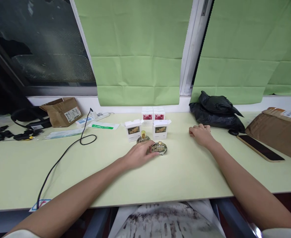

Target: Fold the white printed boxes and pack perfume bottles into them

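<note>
Your left hand (pixel 141 154) lies on the pale green table (pixel 105 178) with its fingers reaching onto a round glass perfume bottle (pixel 159 148), touching its near-left side; whether the fingers actually close around it you cannot tell from here. That bottle sits low and flat near the middle of the table, and just behind your fingers stands a second bottle with a gold cap (pixel 143 136), upright and partly hidden by your hand. Directly behind the two bottles are two small white boxes with open flaps, the left open box (pixel 134 130) and the right open box (pixel 161 129), each with a dark golden picture on its front. Behind those, against the wall, stand two closed boxes with pink labels (pixel 153 116), side by side and touching. Your right hand (pixel 201 135) rests on the table well to the right of the bottles, loosely curled with knuckles up and holding nothing. Beyond it lies a black plastic bag (pixel 216 112), and to its right a dark phone (pixel 260 148) lies flat beside a brown parcel (pixel 279 130). On the far left a black cable (pixel 61 158) loops across the table near a torn cardboard box (pixel 62 111).
</note>
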The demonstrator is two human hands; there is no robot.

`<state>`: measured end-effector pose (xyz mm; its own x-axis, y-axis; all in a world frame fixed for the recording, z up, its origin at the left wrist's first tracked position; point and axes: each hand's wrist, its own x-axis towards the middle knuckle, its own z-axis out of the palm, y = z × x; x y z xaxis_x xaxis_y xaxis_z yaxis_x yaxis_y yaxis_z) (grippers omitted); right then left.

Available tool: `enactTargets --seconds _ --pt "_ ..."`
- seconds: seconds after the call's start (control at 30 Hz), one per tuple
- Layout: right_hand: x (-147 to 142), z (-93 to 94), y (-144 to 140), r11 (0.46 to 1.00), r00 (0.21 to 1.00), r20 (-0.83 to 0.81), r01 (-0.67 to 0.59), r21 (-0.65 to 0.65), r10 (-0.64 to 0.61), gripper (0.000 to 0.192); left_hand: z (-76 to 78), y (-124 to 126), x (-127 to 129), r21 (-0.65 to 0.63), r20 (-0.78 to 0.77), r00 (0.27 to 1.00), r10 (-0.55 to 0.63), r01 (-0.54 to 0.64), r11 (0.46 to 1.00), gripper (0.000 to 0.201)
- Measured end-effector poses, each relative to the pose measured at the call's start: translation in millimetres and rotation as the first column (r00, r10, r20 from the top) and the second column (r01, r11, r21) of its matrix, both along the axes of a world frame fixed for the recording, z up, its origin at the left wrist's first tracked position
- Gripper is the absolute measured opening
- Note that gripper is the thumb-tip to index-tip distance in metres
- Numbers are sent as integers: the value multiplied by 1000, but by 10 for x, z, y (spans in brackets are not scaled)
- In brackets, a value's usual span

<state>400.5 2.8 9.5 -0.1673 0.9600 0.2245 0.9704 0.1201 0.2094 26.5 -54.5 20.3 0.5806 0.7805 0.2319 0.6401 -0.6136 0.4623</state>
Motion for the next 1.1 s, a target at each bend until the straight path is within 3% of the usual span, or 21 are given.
enactTargets --seconds 0.3,0.6,0.73,0.9,1.1 --pt "-109 3 -22 998 998 -30 -57 5 57 19 -22 -35 4 39 -9 999 -46 46 998 50" --pt "-177 -38 -10 994 995 -22 -99 46 100 18 -10 -57 15 77 -95 995 42 -34 996 52" --pt "-230 -16 -10 985 978 -122 -169 31 171 17 7 -82 19 88 -130 988 82 -71 994 51" --pt "-385 21 -76 932 877 -321 -360 50 356 20 2 -61 -1 73 -90 991 97 -91 993 48" --pt "-745 258 -285 814 658 -497 -543 206 566 20 -15 -58 9 22 21 998 54 -55 998 37"
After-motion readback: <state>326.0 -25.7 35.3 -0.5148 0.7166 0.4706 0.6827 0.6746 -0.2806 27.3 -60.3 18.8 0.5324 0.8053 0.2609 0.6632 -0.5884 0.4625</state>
